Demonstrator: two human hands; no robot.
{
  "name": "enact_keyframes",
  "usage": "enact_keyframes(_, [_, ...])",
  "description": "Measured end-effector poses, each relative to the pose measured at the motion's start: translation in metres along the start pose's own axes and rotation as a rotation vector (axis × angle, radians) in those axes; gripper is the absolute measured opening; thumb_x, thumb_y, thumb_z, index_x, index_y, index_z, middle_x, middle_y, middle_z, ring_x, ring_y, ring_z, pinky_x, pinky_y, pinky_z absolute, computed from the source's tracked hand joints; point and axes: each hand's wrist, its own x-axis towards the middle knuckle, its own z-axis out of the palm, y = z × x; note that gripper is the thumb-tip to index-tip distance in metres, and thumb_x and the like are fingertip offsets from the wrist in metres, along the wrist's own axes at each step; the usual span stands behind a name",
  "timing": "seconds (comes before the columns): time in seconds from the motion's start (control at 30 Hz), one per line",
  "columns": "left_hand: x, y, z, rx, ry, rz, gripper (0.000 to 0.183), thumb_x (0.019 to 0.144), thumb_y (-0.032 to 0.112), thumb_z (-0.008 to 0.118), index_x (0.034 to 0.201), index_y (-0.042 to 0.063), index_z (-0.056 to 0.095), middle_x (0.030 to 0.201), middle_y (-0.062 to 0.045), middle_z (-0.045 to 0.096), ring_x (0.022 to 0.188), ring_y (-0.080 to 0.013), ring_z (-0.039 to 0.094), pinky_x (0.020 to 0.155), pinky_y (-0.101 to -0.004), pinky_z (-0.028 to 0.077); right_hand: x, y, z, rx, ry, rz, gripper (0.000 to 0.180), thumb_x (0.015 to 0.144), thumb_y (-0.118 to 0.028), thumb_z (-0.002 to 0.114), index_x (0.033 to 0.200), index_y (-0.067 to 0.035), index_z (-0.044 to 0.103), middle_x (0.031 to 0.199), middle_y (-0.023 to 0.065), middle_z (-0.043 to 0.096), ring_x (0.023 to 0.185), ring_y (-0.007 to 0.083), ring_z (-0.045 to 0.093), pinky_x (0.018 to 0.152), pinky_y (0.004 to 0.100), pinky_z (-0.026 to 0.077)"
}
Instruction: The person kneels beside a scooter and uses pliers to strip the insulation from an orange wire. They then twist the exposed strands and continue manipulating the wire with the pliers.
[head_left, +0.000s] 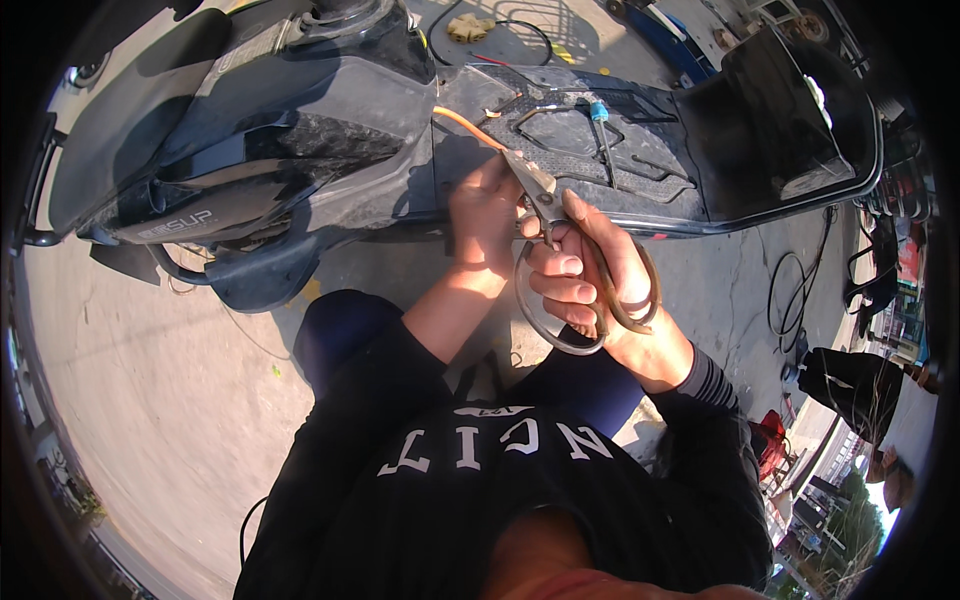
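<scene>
My right hand (592, 270) grips large scissors (546, 199) by their looped handles. Their blades point up and left, against the fingers of my left hand (484, 199). An orange cable (469, 126) comes out beside the scooter's front body panel (360, 135) and runs down to my left fingers, which pinch it near the blade tips. The blades and fingers hide the cable's end, so whether it is cut there does not show. Below both hands lies the scooter's dark ridged footboard (517, 120). A screwdriver with a blue handle (598, 112) rests on it.
A small orange scrap (492, 114) lies on the footboard. The black seat base (772, 120) rises at the right. Beyond the scooter are a yellowish multi-outlet socket (470, 28) and a blue floor jack (667, 41). A black cable (787, 300) loops on the concrete; another person (855, 390) stands at right.
</scene>
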Motion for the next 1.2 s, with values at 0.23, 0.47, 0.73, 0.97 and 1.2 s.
enact_keyframes(0.23, [-0.003, 0.013, 0.004, 0.008, -0.061, -0.014, 0.016, 0.099, 0.015, 0.057, 0.105, 0.001, 0.062, 0.091, -0.003, 0.063, 0.068, -0.0109, 0.060, 0.048, -0.0238, 0.044, 0.000, -0.010, -0.029, 0.100, -0.117, 0.068, 0.049, 0.105, -0.040, 0.035, 0.104, 0.004, 0.055, 0.058, -0.0048, 0.035, 0.036, 0.0035, 0.032, 0.026, 0.0191, 0.030])
enact_keyframes(0.47, [-0.002, 0.019, -0.010, 0.128, -0.039, -0.044, 0.028, 0.097, 0.011, 0.058, 0.123, -0.001, 0.060, 0.110, -0.007, 0.066, 0.101, -0.0146, 0.062, 0.091, -0.0308, 0.049, -0.004, -0.033, -0.050, 0.172, -0.241, 0.203, 0.063, 0.104, -0.051, 0.030, 0.107, 0.008, 0.053, 0.056, -0.0008, 0.038, 0.036, 0.0061, 0.036, 0.027, 0.0202, 0.028])
enact_keyframes(0.73, [0.000, 0.018, -0.011, 0.095, -0.061, -0.013, 0.028, 0.095, 0.009, 0.061, 0.121, -0.001, 0.061, 0.104, -0.006, 0.066, 0.093, -0.0146, 0.064, 0.084, -0.0299, 0.051, -0.018, -0.050, -0.029, -1.477, 0.263, -0.338, 0.068, 0.094, -0.062, 0.048, 0.114, 0.002, 0.057, 0.063, 0.0021, 0.044, 0.056, 0.0140, 0.048, 0.051, 0.0306, 0.047])
enact_keyframes(0.97, [-0.001, 0.014, -0.006, 0.085, 0.015, 0.011, 0.019, 0.094, 0.007, 0.062, 0.112, 0.000, 0.062, 0.101, -0.008, 0.067, 0.090, -0.0158, 0.066, 0.081, -0.0306, 0.055, -0.009, -0.039, -0.033, -2.395, 0.555, -0.545, 0.060, 0.081, -0.050, 0.072, 0.114, -0.001, 0.059, 0.085, 0.0154, 0.064, 0.075, 0.0337, 0.067, 0.065, 0.0406, 0.053])
enact_keyframes(1.2, [0.004, 0.011, -0.014, 0.135, -0.009, 0.054, 0.016, 0.092, 0.005, 0.064, 0.107, 0.000, 0.063, 0.097, -0.008, 0.068, 0.087, -0.0164, 0.067, 0.078, -0.0319, 0.057, -0.009, -0.046, -0.033, -2.463, 0.465, -0.630, 0.056, 0.080, -0.048, 0.073, 0.112, -0.003, 0.060, 0.083, 0.0136, 0.062, 0.071, 0.0335, 0.065, 0.061, 0.0404, 0.052])
